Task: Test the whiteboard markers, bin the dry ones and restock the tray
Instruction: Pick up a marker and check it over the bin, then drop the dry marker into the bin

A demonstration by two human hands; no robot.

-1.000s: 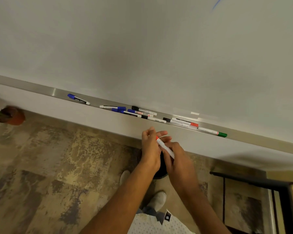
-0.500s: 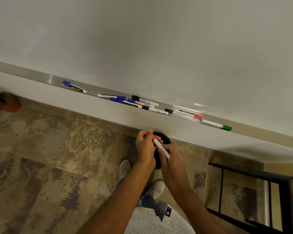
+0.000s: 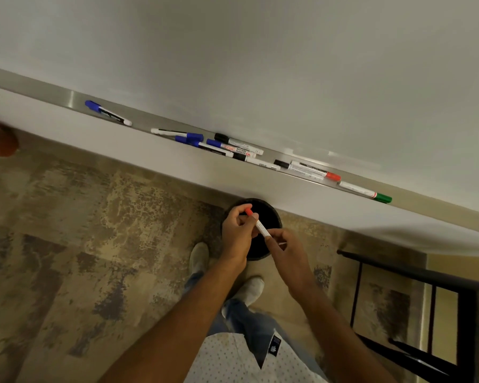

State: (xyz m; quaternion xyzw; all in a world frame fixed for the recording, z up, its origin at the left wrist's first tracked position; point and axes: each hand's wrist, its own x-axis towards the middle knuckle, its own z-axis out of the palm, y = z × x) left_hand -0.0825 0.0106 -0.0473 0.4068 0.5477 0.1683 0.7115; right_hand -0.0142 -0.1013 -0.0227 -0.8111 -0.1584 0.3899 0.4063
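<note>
A white marker with a red cap (image 3: 260, 225) is held between both hands directly above a black round bin (image 3: 271, 217) on the floor. My left hand (image 3: 237, 236) pinches it near the red cap end. My right hand (image 3: 286, 251) pinches its lower end. The metal tray (image 3: 75, 99) under the whiteboard (image 3: 260, 64) carries several markers: a blue-capped one (image 3: 107, 113) at the left, a cluster of blue and black ones (image 3: 219, 145) in the middle, a red-capped one (image 3: 313, 170) and a green-capped one (image 3: 365, 192) at the right.
My two feet in light shoes (image 3: 199, 257) stand on a patterned carpet beside the bin. A black metal frame (image 3: 409, 275) of some furniture stands at the right. A reddish-brown object (image 3: 0, 140) sits at the far left edge.
Both hands have come down with the red-capped marker from tray height to just over the bin. The view has tilted down, so the tray sits higher in the frame.
</note>
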